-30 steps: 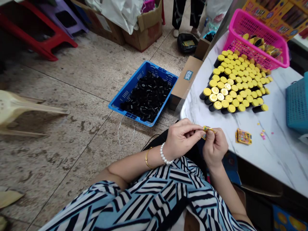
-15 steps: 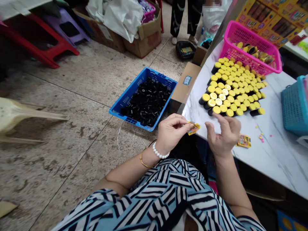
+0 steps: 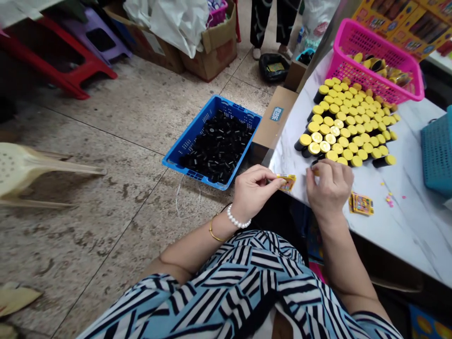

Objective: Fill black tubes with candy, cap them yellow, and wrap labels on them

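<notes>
My left hand (image 3: pixel 254 194) pinches a small yellow printed packet (image 3: pixel 288 182) between thumb and fingers, over the table's front edge. My right hand (image 3: pixel 330 190) is closed, its fingers curled round a black tube with a yellow cap (image 3: pixel 316 172), mostly hidden by the fingers. Behind it, many upright black tubes with yellow caps (image 3: pixel 348 125) stand packed together on the marble-patterned table (image 3: pixel 416 226). One tube (image 3: pixel 384 161) lies tilted at the group's right front. To the right of my right hand lies a small stack of yellow printed packets (image 3: pixel 361 204).
A pink basket (image 3: pixel 381 52) with yellow pieces stands behind the tubes, and a teal basket (image 3: pixel 438 157) at the right. Small pink and yellow bits (image 3: pixel 389 200) lie on the table. On the floor sit a blue crate (image 3: pixel 197 175) of black pieces and a cardboard box (image 3: pixel 273 117). A person's legs (image 3: pixel 261 23) stand beyond.
My right hand has gone from spread fingers to a closed grip on a tube at the group's front. My left hand still holds the packet, now turned slightly. The view has shifted a little.
</notes>
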The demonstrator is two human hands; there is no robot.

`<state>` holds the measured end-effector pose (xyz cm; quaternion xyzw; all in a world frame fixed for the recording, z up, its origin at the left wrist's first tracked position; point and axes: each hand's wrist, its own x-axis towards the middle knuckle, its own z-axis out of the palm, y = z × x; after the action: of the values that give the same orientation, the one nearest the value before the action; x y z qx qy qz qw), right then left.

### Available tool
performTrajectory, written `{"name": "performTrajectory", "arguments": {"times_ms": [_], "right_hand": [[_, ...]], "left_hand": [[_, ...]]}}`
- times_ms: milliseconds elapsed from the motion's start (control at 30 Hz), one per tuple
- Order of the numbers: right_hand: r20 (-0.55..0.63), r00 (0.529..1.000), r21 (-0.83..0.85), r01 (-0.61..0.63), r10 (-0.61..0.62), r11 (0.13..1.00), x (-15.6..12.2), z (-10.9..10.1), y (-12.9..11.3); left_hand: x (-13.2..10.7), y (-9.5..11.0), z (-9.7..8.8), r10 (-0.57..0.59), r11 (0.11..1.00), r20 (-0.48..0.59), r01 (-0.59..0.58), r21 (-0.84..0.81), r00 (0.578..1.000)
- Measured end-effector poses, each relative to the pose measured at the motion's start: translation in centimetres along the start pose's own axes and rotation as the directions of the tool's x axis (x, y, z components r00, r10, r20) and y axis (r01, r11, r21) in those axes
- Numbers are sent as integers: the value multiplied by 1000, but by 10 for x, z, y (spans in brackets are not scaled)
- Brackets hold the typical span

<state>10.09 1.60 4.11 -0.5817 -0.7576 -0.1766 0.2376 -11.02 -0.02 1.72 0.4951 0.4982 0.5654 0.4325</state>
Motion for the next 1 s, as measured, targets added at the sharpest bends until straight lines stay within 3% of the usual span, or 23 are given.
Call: {"name": "performTrajectory", "arguments": {"times_ms": [100,233,333,400,500,567,633,700,733,833,1000], "right_hand": [[-21,1000,20,8,-7,1000,-11,-3,1],[64,998,38,-7,5,999,-21,7,-2],[70,996,247,-77,62,966,-21,9,-6],[89,982,444,-189,167,876,-22,4,-6],[208,922,651,-379,325,658,-26,-5,-3],[235,908,673,-409,346,617,-30,-7,-1],[186,928,619,-365,322,696,-33,-7,-1],[131,936,579,-339,325,742,-35,-8,-4],[115,926,597,-353,359,720,-36,-9,-6],[96,881,680,-398,464,616,-38,-15,-13],[154,899,659,-402,409,635,-45,-20,-15]], "left_hand": [[4,-4,1,-47,999,6,47,5,999],[8,-3,8,-219,968,137,233,-90,966],[9,1,15,-291,927,207,328,-181,934],[11,2,17,-328,898,236,380,-224,915],[11,1,19,-369,866,274,435,-247,888],[10,0,20,-315,906,223,363,-220,922],[8,1,21,-153,978,92,164,-126,984],[7,3,23,15,1000,3,-15,-13,1000],[6,5,24,53,999,3,-53,14,999],[7,10,26,-29,1000,95,30,-7,995],[5,16,28,-246,961,211,266,-73,946]]}}
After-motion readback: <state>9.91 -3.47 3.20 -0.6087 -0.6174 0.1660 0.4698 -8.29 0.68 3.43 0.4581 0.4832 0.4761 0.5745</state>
